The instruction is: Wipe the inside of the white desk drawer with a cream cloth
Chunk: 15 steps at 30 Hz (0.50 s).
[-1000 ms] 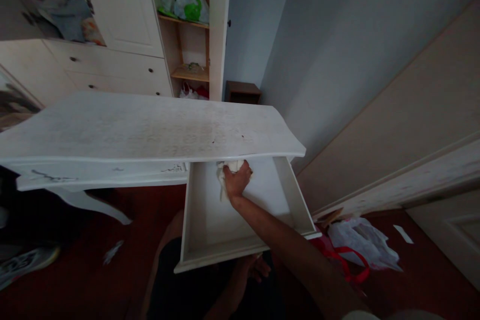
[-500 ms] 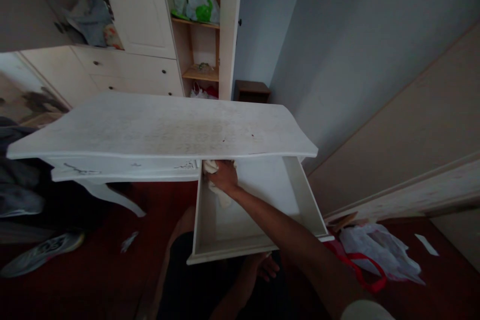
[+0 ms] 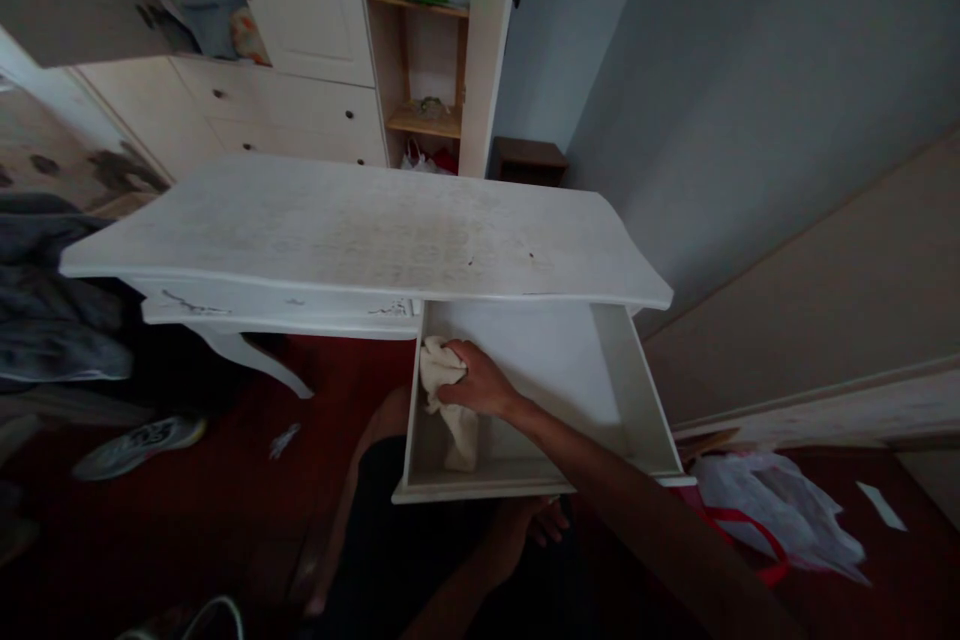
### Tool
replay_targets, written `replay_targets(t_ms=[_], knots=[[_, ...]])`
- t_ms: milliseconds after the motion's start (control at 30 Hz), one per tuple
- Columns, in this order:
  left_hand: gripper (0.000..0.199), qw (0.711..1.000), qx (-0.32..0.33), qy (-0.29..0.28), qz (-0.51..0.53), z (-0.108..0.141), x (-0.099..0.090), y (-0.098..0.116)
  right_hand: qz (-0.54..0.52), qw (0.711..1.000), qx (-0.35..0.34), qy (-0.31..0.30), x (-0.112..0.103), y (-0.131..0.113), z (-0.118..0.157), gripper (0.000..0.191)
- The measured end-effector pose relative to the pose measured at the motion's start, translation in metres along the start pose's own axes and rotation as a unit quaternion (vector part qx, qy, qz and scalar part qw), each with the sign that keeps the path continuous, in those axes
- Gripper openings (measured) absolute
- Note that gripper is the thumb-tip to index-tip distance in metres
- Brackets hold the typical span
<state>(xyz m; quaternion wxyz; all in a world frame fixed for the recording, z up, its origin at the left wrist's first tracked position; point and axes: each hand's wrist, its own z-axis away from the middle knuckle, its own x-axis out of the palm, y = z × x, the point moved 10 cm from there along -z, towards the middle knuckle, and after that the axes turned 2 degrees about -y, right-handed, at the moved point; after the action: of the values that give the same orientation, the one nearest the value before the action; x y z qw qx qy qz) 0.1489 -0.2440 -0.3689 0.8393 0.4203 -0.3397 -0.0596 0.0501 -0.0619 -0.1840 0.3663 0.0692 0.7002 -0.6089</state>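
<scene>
My right hand (image 3: pixel 480 380) is closed round a cream cloth (image 3: pixel 460 435) inside the pulled-out white drawer (image 3: pixel 412 440). It presses the cloth to the drawer's left inner wall, and a loose end of it hangs down onto the drawer floor near the front corner. Under the drawer's front edge, above my lap, is my left hand (image 3: pixel 534 525) with its fingers curled. Its upper part goes up against the drawer front, where the front hides the grip. The drawer belongs to a white desk (image 3: pixel 337 230) with dark smudges on its top.
A white cabinet (image 3: pixel 315 110) with open shelves stands behind the desk, a small brown cabinet (image 3: pixel 529 160) beside it. At right on the red floor lies a clear plastic bag (image 3: pixel 780 500) by a red strap. A shoe (image 3: pixel 139 445) and dark clothes (image 3: pixel 52 290) are at left.
My right hand has drawn the cloth along the drawer's left side from the back toward the front. My left hand stays under the drawer front. The view has shifted slightly.
</scene>
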Motion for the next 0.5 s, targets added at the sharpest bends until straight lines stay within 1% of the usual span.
replay_targets(t_ms=[33,67,133,233,300,367,400,500], knots=[[0.052,1.0,0.002,0.005,0.0,0.001,0.001,0.001,-0.007,1.0,-0.011,-0.009,-0.001,-0.006,0.006,0.045],[0.052,1.0,0.003,0.01,0.002,0.001,0.002,0.0,-0.012,1.0,-0.019,-0.004,-0.004,-0.011,0.011,0.047],[0.054,1.0,0.0,0.019,0.008,0.001,0.002,-0.002,-0.007,0.999,-0.027,0.038,-0.016,-0.022,0.016,0.056],[0.059,0.999,0.006,0.038,0.01,0.004,0.0,-0.002,0.048,0.992,-0.025,0.113,-0.033,-0.036,0.008,0.07],[0.06,0.999,0.016,0.048,0.007,0.009,-0.001,0.005,0.096,0.986,-0.023,0.134,-0.037,-0.043,-0.002,0.07],[0.058,0.999,0.022,0.048,0.004,0.016,0.001,0.013,0.131,0.982,-0.026,0.132,-0.037,-0.048,-0.011,0.068],[0.057,0.999,0.023,0.046,0.004,0.019,0.002,0.018,0.144,0.982,-0.031,0.122,-0.036,-0.049,-0.013,0.068],[0.054,0.999,0.03,0.039,0.007,0.024,0.006,0.029,0.185,0.979,-0.064,0.058,-0.027,-0.056,-0.005,0.068]])
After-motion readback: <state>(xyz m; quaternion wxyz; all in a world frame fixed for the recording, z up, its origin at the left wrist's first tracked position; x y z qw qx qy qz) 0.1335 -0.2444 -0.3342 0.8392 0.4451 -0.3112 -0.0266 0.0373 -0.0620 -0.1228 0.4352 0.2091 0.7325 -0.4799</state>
